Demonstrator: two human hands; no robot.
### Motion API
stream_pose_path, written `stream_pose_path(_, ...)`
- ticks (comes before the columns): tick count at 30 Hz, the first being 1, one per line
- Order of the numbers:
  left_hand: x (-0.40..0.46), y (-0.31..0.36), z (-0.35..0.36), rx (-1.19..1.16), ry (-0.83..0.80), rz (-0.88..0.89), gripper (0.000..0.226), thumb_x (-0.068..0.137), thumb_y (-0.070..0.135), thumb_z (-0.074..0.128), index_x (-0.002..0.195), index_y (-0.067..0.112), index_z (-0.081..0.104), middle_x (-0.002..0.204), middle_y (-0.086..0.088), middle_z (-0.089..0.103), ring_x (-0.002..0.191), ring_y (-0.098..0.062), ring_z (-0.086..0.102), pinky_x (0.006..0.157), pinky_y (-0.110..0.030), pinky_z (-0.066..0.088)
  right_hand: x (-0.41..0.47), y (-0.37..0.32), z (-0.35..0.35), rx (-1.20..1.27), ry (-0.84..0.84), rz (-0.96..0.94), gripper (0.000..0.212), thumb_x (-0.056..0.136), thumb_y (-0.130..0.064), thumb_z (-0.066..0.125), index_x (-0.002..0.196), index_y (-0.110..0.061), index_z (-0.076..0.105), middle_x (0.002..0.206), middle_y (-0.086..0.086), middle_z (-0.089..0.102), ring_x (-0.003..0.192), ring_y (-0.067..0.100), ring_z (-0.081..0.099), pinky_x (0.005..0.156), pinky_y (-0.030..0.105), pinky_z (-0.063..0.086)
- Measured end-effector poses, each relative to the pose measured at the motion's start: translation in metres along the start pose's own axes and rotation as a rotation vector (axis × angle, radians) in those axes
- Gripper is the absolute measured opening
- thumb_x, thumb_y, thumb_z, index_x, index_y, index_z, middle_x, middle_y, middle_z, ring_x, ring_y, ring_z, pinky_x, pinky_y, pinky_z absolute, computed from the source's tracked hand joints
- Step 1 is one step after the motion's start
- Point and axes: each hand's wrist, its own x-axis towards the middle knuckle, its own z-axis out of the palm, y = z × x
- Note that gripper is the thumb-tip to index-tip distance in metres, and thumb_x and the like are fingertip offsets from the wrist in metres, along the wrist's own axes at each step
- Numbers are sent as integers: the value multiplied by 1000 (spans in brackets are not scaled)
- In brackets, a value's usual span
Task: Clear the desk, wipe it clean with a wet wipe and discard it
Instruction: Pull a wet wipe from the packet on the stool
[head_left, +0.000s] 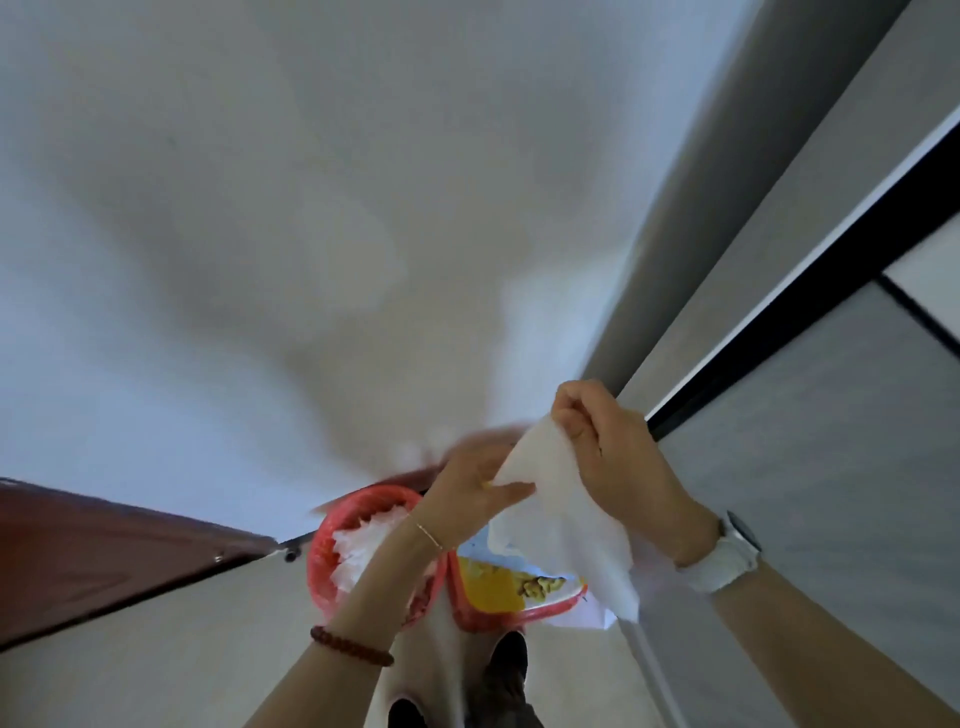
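A: White wet wipe (558, 519), unfolded and limp, hanging in the air between both hands, above two red bins on the floor.

B: Held how?

A: Pinched at its upper corner by the right hand (605, 452), fingers curled tight around the fabric. Caught lower down, along its left edge, by the left hand (475, 486), thumb pressed on the sheet. Lower end of the wipe dangling free, reaching down past the right wrist.

B: And on the wrists?

A: White watch (727, 553) on the right. Thin chain and a dark red bead bracelet (353, 647) on the left forearm.

B: Below the wipe?

A: Round red basket (324, 551) lined with crumpled white plastic, directly under the left forearm. Just beside it, to the right, a second red bin (470, 613) holding yellow printed packaging (498, 584). Both standing on a pale floor, close to two dark shoes (506, 657) at the bottom edge.

B: Surroundings?

A: Reddish-brown wooden door (93, 551) at the left. Plain white wall ahead, blurred. Grey panel with a black frame strip (810, 312) running up the right side.
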Motion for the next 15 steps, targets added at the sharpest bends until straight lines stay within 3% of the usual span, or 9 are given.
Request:
stream_pose_path(3,-45,24,-16,-111,158,-61,14,90,-3,46,88,-6,60,46,19,56,49,12,50,52,-5,37,9,-22,3,145,184,126,16,94,-8,45,82,-19,47,60,-11,50,54,13,40,53,11,35)
stream_pose_path(5,-76,27,-26,-187,256,-141,29,93,8,44,67,1,54,42,15,48,45,6,43,50,-14,35,8,-24,22,384,173,295,15,96,-15,43,84,-13,51,47,-7,53,40,9,39,45,16,35)
stream_pose_path(7,-110,21,-43,-283,385,-232,32,93,25,49,67,9,57,59,9,59,59,-5,53,63,-24,46,-5,-36,55,639,-66,511,32,99,-32,33,97,-8,55,57,-4,62,47,9,53,46,21,43)
stream_pose_path(8,-129,15,-53,-340,460,-286,32,91,32,51,75,7,62,74,-4,65,73,-16,60,76,-33,49,-18,-47,75,693,-227,586,41,99,-37,26,103,-8,55,70,2,64,58,13,59,52,24,47)
stream_pose_path(10,-169,9,-70,-514,623,-372,38,90,33,51,92,-2,64,98,-23,64,96,-36,60,93,-48,46,-51,-68,116,629,-493,550,36,101,-34,19,104,-16,51,83,1,58,63,6,61,55,20,49)
stream_pose_path(11,-193,4,-78,-617,714,-389,39,91,31,48,97,-5,63,100,-25,64,99,-40,59,93,-49,46,-68,-83,138,557,-569,491,32,102,-33,18,99,-24,48,83,-4,53,57,-2,60,52,13,48)
stream_pose_path(13,-243,-6,-93,-762,860,-383,36,93,28,44,95,-2,64,92,-18,66,87,-33,63,80,-40,53,-103,-114,175,515,-661,447,29,98,-45,23,87,-35,48,84,-5,53,53,-8,58,51,8,46)
stream_pose_path(15,-291,-14,-102,-788,1006,-403,32,93,29,44,84,7,65,86,-10,65,74,-22,63,67,-31,52,-129,-138,203,541,-603,418,25,88,-44,51,107,-29,57,99,5,62,73,4,64,66,20,52)
